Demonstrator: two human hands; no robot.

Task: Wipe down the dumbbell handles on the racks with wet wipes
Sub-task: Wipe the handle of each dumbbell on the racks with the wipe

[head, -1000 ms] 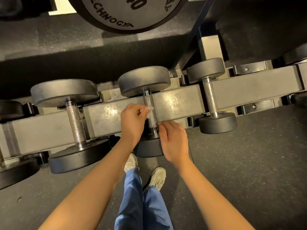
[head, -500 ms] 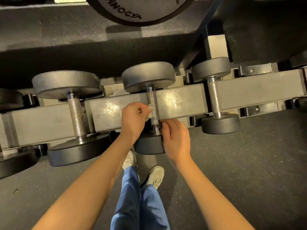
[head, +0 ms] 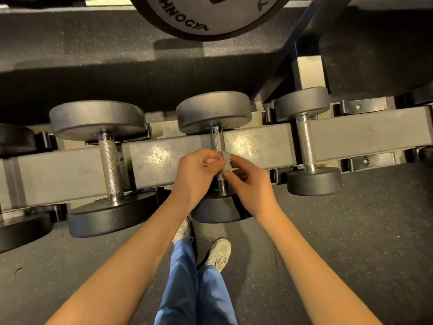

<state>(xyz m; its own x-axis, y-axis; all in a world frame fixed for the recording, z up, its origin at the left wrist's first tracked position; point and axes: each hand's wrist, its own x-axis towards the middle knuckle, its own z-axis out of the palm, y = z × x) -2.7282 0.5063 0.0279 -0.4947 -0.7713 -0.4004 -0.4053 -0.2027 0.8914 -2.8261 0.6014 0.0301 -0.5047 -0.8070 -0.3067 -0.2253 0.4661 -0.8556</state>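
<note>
A small white wet wipe (head: pixel 226 162) is pinched between my left hand (head: pixel 195 174) and my right hand (head: pixel 251 186), just above the knurled steel handle (head: pixel 217 141) of the middle dumbbell (head: pixel 213 111) on the grey rack beam (head: pixel 264 146). Both hands hover over the lower half of that handle and hide it; I cannot tell whether they touch it. A larger dumbbell's handle (head: pixel 111 165) lies to the left and a smaller dumbbell's handle (head: pixel 305 146) to the right.
A big black weight plate (head: pixel 210 15) with white lettering hangs over the top edge. More dumbbell heads (head: pixel 21 228) sit at the far left. My blue trousers (head: pixel 194 285) and pale shoes stand on the dark speckled rubber floor (head: pixel 351 231) below the rack.
My right hand has left the near end of the middle handle and risen to take hold of the wipe together with my left hand. The view has tilted slightly.
</note>
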